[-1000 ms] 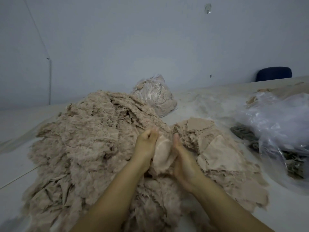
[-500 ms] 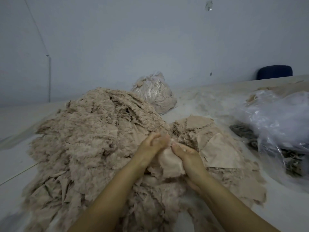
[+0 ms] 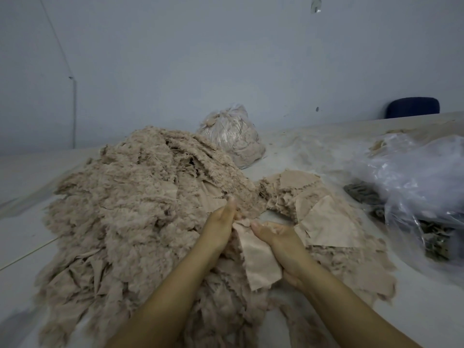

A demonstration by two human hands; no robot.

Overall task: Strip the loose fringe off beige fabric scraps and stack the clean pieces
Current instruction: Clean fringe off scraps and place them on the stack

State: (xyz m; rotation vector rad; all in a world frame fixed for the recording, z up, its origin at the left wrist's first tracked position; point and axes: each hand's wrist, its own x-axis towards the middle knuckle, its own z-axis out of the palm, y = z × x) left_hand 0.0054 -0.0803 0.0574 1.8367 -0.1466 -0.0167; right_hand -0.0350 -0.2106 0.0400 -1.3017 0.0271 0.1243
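Note:
A big heap of fringed beige fabric scraps (image 3: 130, 209) covers the left and middle of the table. A smaller stack of smooth beige pieces (image 3: 324, 222) lies to its right. Between the two I hold one beige scrap (image 3: 258, 259). My right hand (image 3: 281, 244) grips its right side, thumb on top at the upper edge. My left hand (image 3: 221, 224) is at the scrap's upper left corner with its fingers pressed into the fluffy fringe there; the fingertips are hidden.
A clear plastic bag stuffed with beige scraps (image 3: 233, 136) stands behind the heap near the wall. A large crumpled clear plastic sheet (image 3: 421, 177) over dark scraps (image 3: 364, 194) fills the right side. A dark blue chair back (image 3: 413, 108) shows at the far right.
Both hands have drawn nearer to me with the scrap. The scrap has been stretched out flatter and hangs lower under my right hand; my left hand has shifted up along its top edge.

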